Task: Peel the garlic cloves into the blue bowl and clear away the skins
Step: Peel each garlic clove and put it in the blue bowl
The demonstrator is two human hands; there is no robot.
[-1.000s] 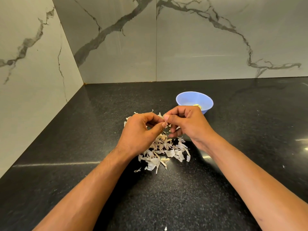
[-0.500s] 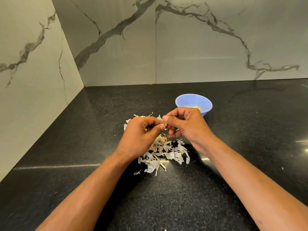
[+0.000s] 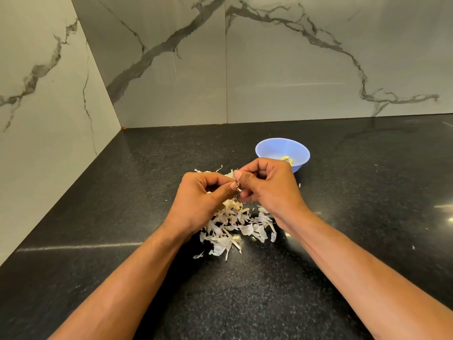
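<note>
My left hand and my right hand meet over a heap of white garlic skins on the black counter. Both hands pinch a small garlic clove between thumbs and fingertips; the fingers hide most of it. A bit of pale skin sticks up above my right thumb. The blue bowl stands just behind my right hand, with peeled pale-yellow cloves showing at its bottom.
The black speckled counter runs into a corner of grey marble wall panels at the back and left. A few stray skin flakes lie at the pile's near edge.
The hands stay together over the skins, with only small finger motions on the clove. The view has shifted slightly; the bowl and pile have not moved.
</note>
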